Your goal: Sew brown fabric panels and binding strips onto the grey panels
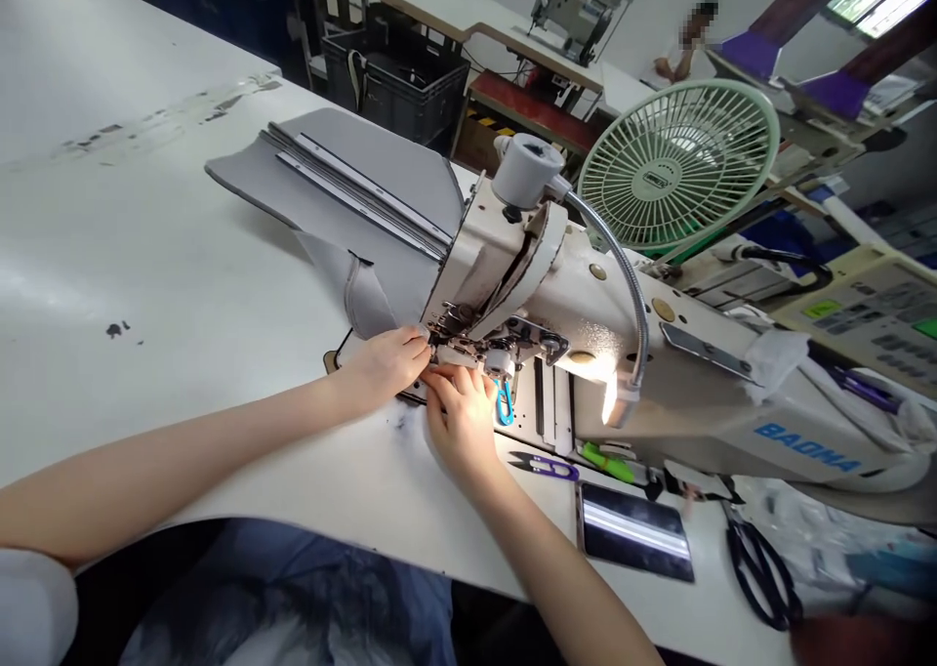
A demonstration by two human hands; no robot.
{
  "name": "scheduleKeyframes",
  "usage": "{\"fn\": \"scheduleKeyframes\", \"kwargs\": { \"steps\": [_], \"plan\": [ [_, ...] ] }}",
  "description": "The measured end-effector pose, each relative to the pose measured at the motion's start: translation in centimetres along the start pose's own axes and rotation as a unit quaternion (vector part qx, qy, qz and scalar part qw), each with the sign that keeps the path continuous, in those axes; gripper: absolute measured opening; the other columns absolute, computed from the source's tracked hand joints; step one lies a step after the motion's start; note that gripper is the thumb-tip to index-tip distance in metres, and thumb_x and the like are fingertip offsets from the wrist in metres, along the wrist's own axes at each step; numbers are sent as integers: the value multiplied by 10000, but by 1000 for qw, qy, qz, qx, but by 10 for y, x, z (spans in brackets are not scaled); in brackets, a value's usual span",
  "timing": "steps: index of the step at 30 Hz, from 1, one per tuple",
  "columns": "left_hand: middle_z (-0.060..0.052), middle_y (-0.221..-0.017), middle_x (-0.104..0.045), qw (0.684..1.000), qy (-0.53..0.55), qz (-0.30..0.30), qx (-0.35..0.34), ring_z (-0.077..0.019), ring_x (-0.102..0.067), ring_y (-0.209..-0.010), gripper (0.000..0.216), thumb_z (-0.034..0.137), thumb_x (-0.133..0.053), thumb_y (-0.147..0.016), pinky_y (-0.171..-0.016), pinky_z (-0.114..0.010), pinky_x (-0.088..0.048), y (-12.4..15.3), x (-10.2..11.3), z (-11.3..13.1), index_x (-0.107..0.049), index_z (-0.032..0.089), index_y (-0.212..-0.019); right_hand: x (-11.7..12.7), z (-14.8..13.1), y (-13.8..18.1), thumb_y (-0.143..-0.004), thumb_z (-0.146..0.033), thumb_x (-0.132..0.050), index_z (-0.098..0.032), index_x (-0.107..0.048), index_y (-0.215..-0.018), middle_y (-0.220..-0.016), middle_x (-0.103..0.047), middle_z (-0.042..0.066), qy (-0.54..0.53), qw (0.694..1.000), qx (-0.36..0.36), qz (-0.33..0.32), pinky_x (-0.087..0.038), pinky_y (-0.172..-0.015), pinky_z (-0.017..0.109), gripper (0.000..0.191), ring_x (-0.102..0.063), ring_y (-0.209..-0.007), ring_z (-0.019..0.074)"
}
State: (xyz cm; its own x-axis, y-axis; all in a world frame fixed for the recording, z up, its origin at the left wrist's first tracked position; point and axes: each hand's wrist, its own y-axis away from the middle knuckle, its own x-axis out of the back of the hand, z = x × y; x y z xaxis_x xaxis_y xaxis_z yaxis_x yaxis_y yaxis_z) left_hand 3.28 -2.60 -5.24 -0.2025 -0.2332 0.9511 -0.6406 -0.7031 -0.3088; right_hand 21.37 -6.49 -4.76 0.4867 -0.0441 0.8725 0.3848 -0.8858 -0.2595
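Observation:
A sewing machine (527, 266) marked with blue lettering stands on the white table. My left hand (387, 361) is closed in a pinch by its needle and presser foot; what the fingertips hold is hidden. Right beside it, my right hand (465, 417) has its fingers bent together under the machine head, and I cannot make out what is in them. A blue loop-shaped piece (505, 402) shows just right of these fingers. Behind the machine head lies a grey fabric piece (351, 168) with pale, dark-edged strips across it. One corner of the fabric folds down near my left hand.
Purple thread snips (546, 466), a phone (635, 531), a green tool (607, 462) and black-handled scissors (761, 568) lie to the right. A lit lamp (622, 399) hangs from a flexible neck. Behind are a green fan (680, 163), a dark crate (399, 85) and another person.

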Motion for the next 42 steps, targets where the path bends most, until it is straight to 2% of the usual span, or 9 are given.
{"fn": "scheduleKeyframes", "kwargs": {
  "steps": [14,18,22,26,30,33,38,40,42],
  "plan": [
    [-50,-877,-674,998,13,54,0,-207,-574,-913,216,79,-455,-951,-800,-361,-473,2,0,-4,-631,169,-864,2,0,-1,-953,-126,-545,-286,-707,-1125,-1106,-684,28,-13,1000,8,-2,-328,-924,402,285,-572,-980,211],
    [-31,-918,-704,996,19,81,17,-189,-593,-970,224,114,-459,-962,-957,-381,-435,0,-2,-7,-663,196,-921,0,2,-1,-953,-126,-536,-269,-714,-1092,-1094,-686,38,-11,1000,13,2,-336,-922,403,267,-577,-983,219],
    [6,-997,-736,989,12,129,65,-178,-603,-1120,231,158,-477,-949,-1153,-438,-300,0,-3,-15,-690,244,-977,-2,5,0,-949,-116,-533,-263,-713,-1085,-1062,-686,42,-11,999,31,16,-347,-916,395,269,-583,-986,213],
    [-119,-1266,-680,982,-24,97,162,-275,-571,-1248,316,284,-494,-951,-1136,-484,-337,-5,-5,-26,-694,162,-1163,-2,6,0,-951,-119,-539,-255,-714,-1071,-1061,-693,43,-1,998,51,25,-360,-931,396,252,-589,-1006,214],
    [-213,-1222,-684,982,-32,63,173,-327,-645,-1116,385,278,-450,-962,-976,-508,-463,1,1,-27,-691,71,-1180,1,3,3,-947,-111,-538,-243,-719,-1075,-1064,-699,49,8,998,62,19,-381,-923,395,257,-593,-1012,216],
    [-186,-1136,-722,986,-30,50,155,-301,-686,-1014,342,219,-438,-944,-884,-479,-502,37,22,-19,-722,97,-1089,2,2,8,-954,-126,-522,-229,-724,-1077,-1050,-701,61,9,998,66,17,-408,-913,408,258,-591,-998,227],
    [-23,-996,-776,986,80,28,143,-198,-713,-870,291,279,-448,-961,-809,-377,-512,148,81,-16,-729,249,-1030,1,-3,4,-969,-155,-470,-196,-723,-1123,-1096,-692,106,-49,996,74,-5,-478,-910,426,300,-576,-1025,253],
    [33,-1127,-746,965,128,54,222,-202,-692,-1002,293,331,-429,-974,-913,-395,-509,189,104,-28,-700,351,-1083,0,-10,-5,-952,-173,-489,-198,-724,-1140,-1156,-676,117,-135,990,32,-39,-464,-974,459,302,-565,-1077,265],
    [66,-1322,-647,918,107,120,363,-270,-596,-1219,284,433,-492,-929,-1091,-517,-419,220,119,-46,-651,447,-1163,-3,-21,-17,-927,-197,-517,-215,-714,-1161,-1164,-672,106,-227,969,-24,-92,-487,-953,449,308,-599,-1038,250]
  ]
}}
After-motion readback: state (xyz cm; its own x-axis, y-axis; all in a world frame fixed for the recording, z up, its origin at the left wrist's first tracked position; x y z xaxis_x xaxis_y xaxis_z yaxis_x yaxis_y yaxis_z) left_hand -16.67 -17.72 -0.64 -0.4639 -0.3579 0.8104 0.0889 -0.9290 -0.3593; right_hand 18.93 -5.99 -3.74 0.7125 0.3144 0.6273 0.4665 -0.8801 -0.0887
